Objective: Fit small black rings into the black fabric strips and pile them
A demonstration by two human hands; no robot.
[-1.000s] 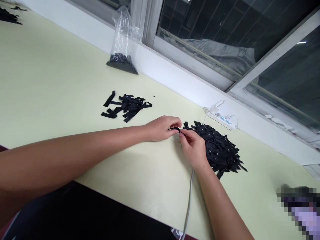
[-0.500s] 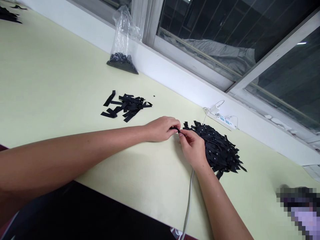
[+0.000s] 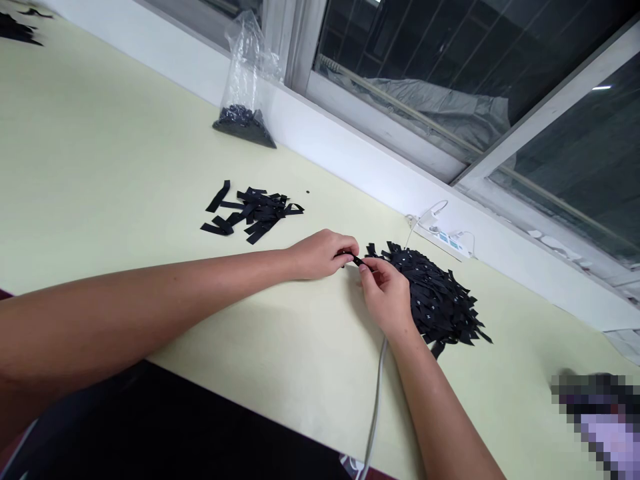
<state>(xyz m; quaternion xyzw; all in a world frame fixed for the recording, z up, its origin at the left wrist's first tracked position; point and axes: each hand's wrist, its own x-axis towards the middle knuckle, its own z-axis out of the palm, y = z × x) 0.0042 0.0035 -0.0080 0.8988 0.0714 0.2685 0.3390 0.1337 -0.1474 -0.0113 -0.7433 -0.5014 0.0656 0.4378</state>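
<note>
- Far left first: a small pile of black strips [image 3: 251,213] is spread loosely on the pale table [image 3: 100,167], well apart from both hands. Behind it, by the wall, stands a clear plastic bag [image 3: 246,87] with small dark bits in the bottom.
- The left hand [image 3: 320,255] lies low on the table with its fingers curled in, and thumb and fingertips are pinching one end of a single black strip [image 3: 353,259].
- That strip is tiny in this view, so only a short dark bit shows between the 2 hands. I can't tell if it's folded or flat.
- The right hand [image 3: 387,293] meets it from the other side, fingertips pressed together on the strip's right end. So the strip bridges the 2 pinches, right at the fingertips and not in either palm.
- My take on doing this bit well: keep both pinches close to the ends, hold the strip taut and low over the table, and work with the fingertips only so the ends line up square.
- Just right of the right hand is the big heap of black strips [image 3: 435,293], touching or nearly touching the knuckles, so watch for snagging extras.
- A grey cable [image 3: 375,400] runs under the right wrist, and a white power strip [image 3: 450,240] lies by the wall.
</note>
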